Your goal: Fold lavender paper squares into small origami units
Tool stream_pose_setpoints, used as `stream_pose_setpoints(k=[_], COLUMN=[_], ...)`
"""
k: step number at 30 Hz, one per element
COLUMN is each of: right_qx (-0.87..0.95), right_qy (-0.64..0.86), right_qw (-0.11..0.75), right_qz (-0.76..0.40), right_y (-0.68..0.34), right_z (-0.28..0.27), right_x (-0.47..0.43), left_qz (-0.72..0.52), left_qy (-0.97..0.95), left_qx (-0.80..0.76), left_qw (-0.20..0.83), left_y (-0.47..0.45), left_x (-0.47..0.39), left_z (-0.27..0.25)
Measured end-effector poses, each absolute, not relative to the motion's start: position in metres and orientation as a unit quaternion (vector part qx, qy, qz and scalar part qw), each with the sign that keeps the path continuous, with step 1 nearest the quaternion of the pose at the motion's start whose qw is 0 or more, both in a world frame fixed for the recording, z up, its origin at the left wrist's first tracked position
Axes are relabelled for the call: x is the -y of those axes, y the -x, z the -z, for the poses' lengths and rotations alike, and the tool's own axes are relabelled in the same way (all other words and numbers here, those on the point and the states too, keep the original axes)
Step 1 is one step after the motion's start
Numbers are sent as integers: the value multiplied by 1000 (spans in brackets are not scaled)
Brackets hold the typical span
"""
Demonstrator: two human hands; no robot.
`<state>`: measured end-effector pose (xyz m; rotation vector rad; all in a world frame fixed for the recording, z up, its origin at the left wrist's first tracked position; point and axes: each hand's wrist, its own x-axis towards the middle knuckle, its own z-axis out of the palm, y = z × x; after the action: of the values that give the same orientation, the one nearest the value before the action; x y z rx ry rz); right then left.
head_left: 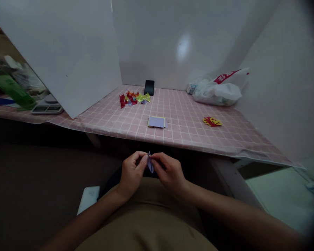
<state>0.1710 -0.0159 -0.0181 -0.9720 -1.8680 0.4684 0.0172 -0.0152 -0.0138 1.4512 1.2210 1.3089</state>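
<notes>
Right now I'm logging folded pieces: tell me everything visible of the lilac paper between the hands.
The folded lilac paper is narrow, with thin points on top and a tapered lower end. The left hand and right hand pinch it roughly upright, short of the pink tablecloth. Finer folds are too small to tell.

Dim light, hazy glare on back wall [159, 38]

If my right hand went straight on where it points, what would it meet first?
Past the folded lilac paper it pinches, your right hand would probably meet your left hand first; depth is unclear.
</notes>
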Motion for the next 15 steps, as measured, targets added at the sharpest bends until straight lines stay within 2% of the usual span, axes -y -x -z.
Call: stream_pose_setpoints(k=[7,15], right_qx=[659,575], right_qy=[446,377], right_qw=[500,496], right_qz=[-343,-530], right_y=[-171,-169], right_z=[10,14], right_x=[10,5], left_qz=[-515,-524], left_qy=[-521,-519], left_qx=[-433,-449], left_qw=[525,504], left_y=[-17,-15], left_x=[13,12], left_z=[13,9])
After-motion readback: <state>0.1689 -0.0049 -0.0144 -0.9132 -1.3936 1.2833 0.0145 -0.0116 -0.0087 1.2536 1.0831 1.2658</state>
